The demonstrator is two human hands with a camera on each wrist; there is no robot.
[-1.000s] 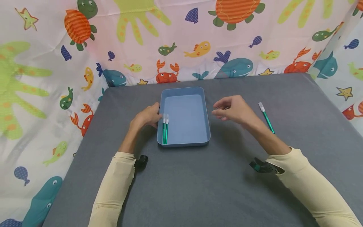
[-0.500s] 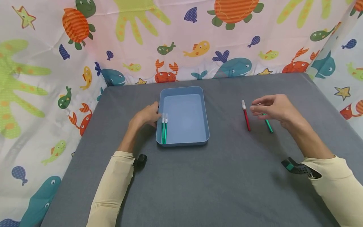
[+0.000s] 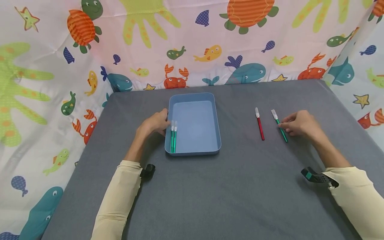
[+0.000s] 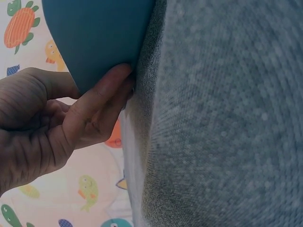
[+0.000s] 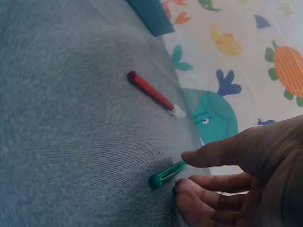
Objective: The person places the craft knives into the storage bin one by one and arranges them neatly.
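Observation:
My left hand [image 3: 154, 123] grips the left side of a shallow blue tray [image 3: 193, 153]. In the left wrist view its fingers press the tray's outer wall [image 4: 97, 38], and the thumb goes behind the rim. Two slim green pens [image 3: 173, 140] with clear caps lie side by side along the tray's left wall. My right hand [image 3: 301, 123] is low over another green pen [image 3: 282, 134] with a whitish cap, pinching its middle between thumb and fingers as it lies on the cloth. Left of that hand lies a red pen [image 3: 260, 128], untouched, its white cap pointing away.
A grey cloth [image 3: 216, 196] covers the table. Behind and at the sides hangs a white curtain [image 3: 144, 56] printed with sea animals. A black wrist strap [image 3: 315, 175] sits by the right sleeve, another black device [image 3: 148, 171] by the left.
My right hand has moved right from beside the tray, then down onto the green pen. The red pen, earlier hidden behind the right arm, now shows. My left hand stays on the tray.

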